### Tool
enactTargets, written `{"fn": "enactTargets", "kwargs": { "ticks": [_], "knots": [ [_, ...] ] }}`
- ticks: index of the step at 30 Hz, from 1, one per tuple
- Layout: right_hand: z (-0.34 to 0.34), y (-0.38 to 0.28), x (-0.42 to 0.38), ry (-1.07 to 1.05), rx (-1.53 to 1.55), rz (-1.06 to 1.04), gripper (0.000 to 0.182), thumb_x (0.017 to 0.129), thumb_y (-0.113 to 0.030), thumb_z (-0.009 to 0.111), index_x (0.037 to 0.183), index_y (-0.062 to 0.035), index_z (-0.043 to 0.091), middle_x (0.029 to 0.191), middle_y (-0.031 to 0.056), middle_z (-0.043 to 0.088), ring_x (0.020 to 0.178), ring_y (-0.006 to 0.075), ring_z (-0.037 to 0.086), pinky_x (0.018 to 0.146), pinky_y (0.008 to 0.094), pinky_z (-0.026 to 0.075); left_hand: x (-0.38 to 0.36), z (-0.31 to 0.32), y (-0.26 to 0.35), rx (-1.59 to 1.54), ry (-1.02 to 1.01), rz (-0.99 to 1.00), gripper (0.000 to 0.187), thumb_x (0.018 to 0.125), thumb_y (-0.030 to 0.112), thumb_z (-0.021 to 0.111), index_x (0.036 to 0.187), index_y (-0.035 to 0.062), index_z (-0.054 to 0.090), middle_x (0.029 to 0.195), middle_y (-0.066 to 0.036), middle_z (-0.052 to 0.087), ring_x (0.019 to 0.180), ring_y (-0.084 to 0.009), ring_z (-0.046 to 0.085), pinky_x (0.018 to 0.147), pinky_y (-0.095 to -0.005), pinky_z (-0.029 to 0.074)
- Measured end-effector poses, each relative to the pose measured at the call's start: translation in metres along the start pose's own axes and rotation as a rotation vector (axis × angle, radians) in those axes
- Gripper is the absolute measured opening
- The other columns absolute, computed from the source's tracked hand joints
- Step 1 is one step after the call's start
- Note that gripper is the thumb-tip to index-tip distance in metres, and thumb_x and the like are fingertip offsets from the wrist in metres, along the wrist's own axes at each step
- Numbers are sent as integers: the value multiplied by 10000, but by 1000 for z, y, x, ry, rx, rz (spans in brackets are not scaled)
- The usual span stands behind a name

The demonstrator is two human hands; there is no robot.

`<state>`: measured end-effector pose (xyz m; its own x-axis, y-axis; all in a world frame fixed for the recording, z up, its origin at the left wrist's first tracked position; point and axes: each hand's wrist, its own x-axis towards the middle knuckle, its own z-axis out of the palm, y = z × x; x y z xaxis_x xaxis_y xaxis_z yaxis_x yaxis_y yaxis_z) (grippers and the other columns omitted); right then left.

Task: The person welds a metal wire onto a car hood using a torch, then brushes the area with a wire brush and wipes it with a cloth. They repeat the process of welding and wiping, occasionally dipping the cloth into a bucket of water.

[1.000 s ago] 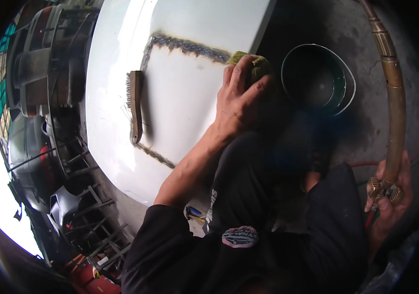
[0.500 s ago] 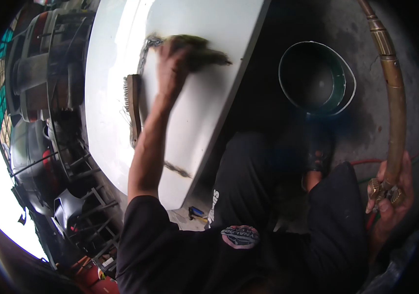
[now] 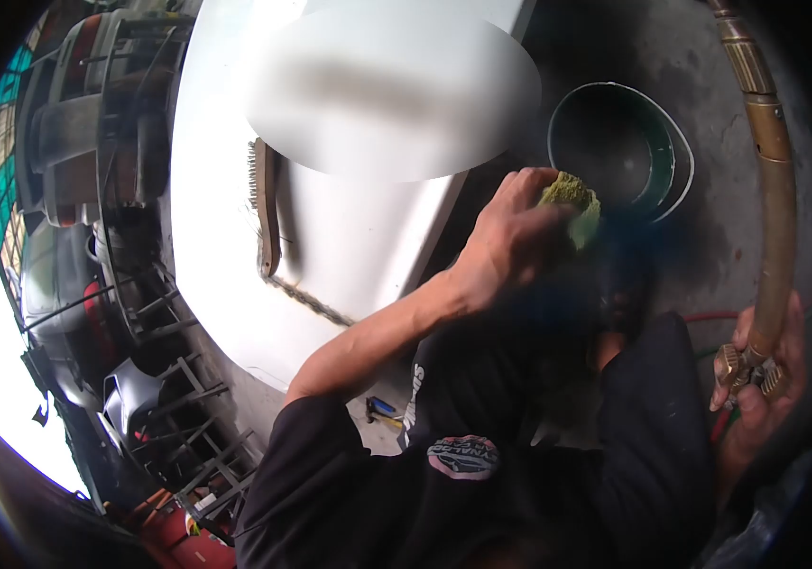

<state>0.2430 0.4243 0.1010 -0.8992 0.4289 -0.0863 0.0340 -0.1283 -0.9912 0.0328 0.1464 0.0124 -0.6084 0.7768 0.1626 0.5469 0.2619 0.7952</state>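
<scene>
Head-camera view, looking down over a dark-clothed lap [image 3: 482,455].

Nearest, at lower right: right hand [image 3: 757,379] wrapped shut around the brass valve end of a gas torch [image 3: 774,218], fingers curled at the fittings, long brass neck rising up the right edge of the frame. No change there from a second ago.

Mid-frame: left hand [image 3: 510,237] clenched around a wad of yellow-green cloth [image 3: 572,204], fingers pinching it tight. Half a second ago, stretched far across the white metal panel [image 3: 226,247], rubbing along the dark welded seam; now pulled back off the panel's right edge, with the cloth held just beside the rim of a dark green bucket [image 3: 676,166] standing on the concrete floor [image 3: 710,247]. Hand slightly blurred with motion. Likely meaning: wiping stroke over, cloth on its way to the bucket, perhaps for a dip, though contents of the bucket too dark to make out.

Farther left: wire brush [image 3: 264,209] lying untouched on the panel, lengthwise beside a short stretch of blackened weld line [image 3: 306,299]. Upper part of the panel hidden behind a blurred patch.

Beyond, at far left: cluttered metal frames and machine parts, too distorted to name.
</scene>
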Motion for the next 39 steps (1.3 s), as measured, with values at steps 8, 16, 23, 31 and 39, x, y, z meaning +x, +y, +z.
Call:
{"fn": "enactTargets", "kwargs": {
  "ticks": [8, 16, 23, 31, 39],
  "knots": [
    [3, 2, -1, 19, -9, 17, 1034, 834, -381, 871, 1610, 16, 314, 997, 184, 561, 573, 107, 577, 469, 192, 504, -25, 16, 11, -156, 65, -166, 529, 730, -84, 735, 1242, 45, 703, 1344, -241, 559, 1200, -405, 583, 994, -418, 499],
    [6, 0, -1, 7, 14, 18, 1027, 826, -340, 873, 1609, 20, 314, 1006, 178, 571, 580, 102, 577, 472, 188, 498, -28, 16, 6, -247, 124, -278, 562, 732, -124, 690, 1271, 34, 682, 1358, -232, 538, 1226, -376, 577, 1019, -362, 482],
    [2, 3, 0, -15, 20, 16, 1020, 826, -321, 872, 1609, 22, 314, 1013, 181, 572, 584, 98, 572, 480, 185, 508, -27, 16, -1, -195, 127, -246, 554, 720, -72, 744, 1256, 60, 702, 1353, -238, 542, 1255, -402, 554, 1061, -430, 461],
    [-3, 7, 0, -34, 16, 21, 1021, 834, -334, 873, 1613, 12, 311, 1025, 176, 578, 602, 105, 598, 483, 188, 521, -27, 9, -4, -134, 138, -222, 523, 740, -79, 727, 1242, 67, 712, 1352, -253, 540, 1260, -436, 554, 1066, -460, 465],
    [-3, 8, 2, -41, 16, 15, 1009, 845, -322, 861, 1613, 21, 304, 1016, 167, 578, 592, 99, 593, 482, 187, 517, -17, 4, 2, -199, 214, -335, 565, 776, -87, 677, 1321, 58, 645, 1356, -255, 535, 1253, -425, 569, 1043, -432, 492]
  ]
}}
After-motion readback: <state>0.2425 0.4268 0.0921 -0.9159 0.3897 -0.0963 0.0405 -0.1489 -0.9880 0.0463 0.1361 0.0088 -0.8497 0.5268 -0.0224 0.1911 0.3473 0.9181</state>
